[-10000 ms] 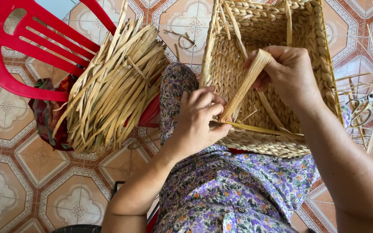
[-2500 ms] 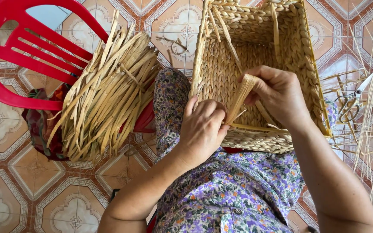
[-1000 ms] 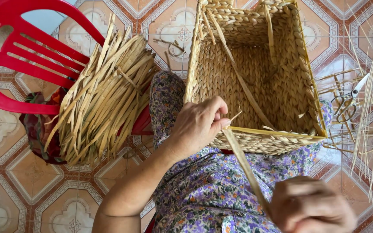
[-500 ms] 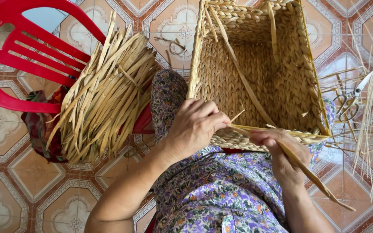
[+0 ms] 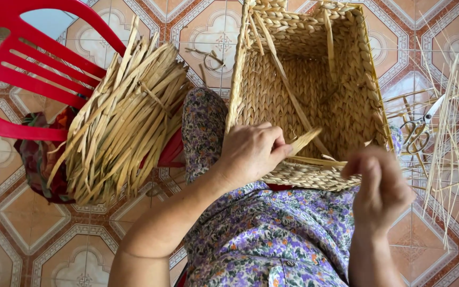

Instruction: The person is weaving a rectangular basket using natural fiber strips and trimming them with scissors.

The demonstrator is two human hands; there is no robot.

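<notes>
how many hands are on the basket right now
2. The left hand pinches a flat straw strip at the near rim of the woven basket. The right hand, blurred, is at the rim's near right corner.

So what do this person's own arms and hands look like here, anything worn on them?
Both forearms are bare: no sleeve reaches them in view. The left hand and right hand wear no gloves, and no rings, watch or bracelets show. The right hand is motion-blurred, so fine detail there cannot be told. The only clothing visible is a floral garment in purple, white and green over the lap.
</notes>
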